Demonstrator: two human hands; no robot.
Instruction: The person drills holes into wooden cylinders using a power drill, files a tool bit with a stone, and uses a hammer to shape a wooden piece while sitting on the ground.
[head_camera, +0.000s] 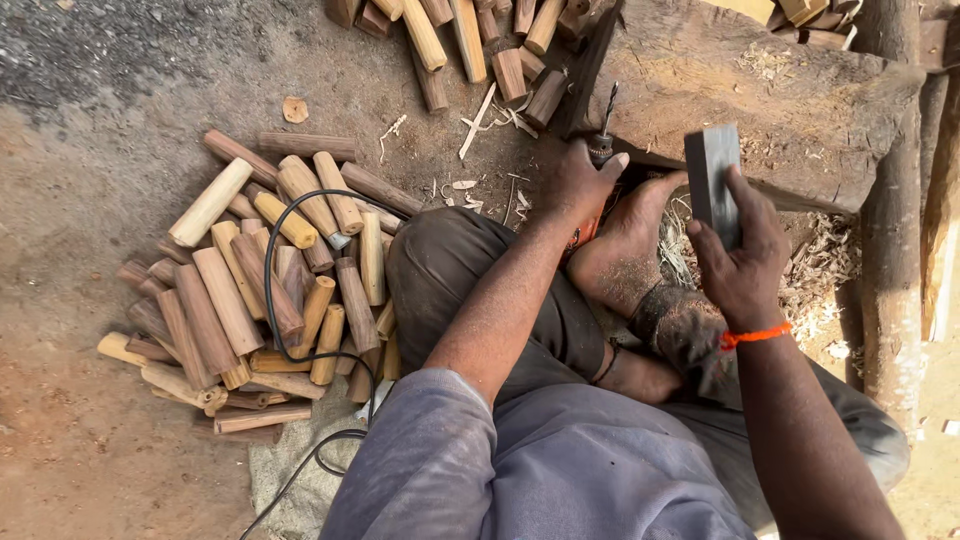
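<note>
Grey cloth of a sleeve and shirt (560, 470) is seen closest to the lens, with dark trousers over folded legs beyond it; a bare foot (625, 250) is rested on the ground beside wood shavings (820, 265); the left hand (575, 180) is wrapped around a small power drill (601, 148), its fingers closed on the body, and the thin twisted bit (608, 103) is pointed up towards a rough, heavy wooden beam (780, 95); the right hand (740, 255), marked by an orange wrist thread (755, 336), is clamped on a dark grey rectangular block (712, 180), held upright just in front of the beam; a black cable (275, 300) is looped over a heap of short rounded pale wooden pegs (260, 290) on the dusty earth; more such pegs (470, 45) are piled near the top edge.
</note>
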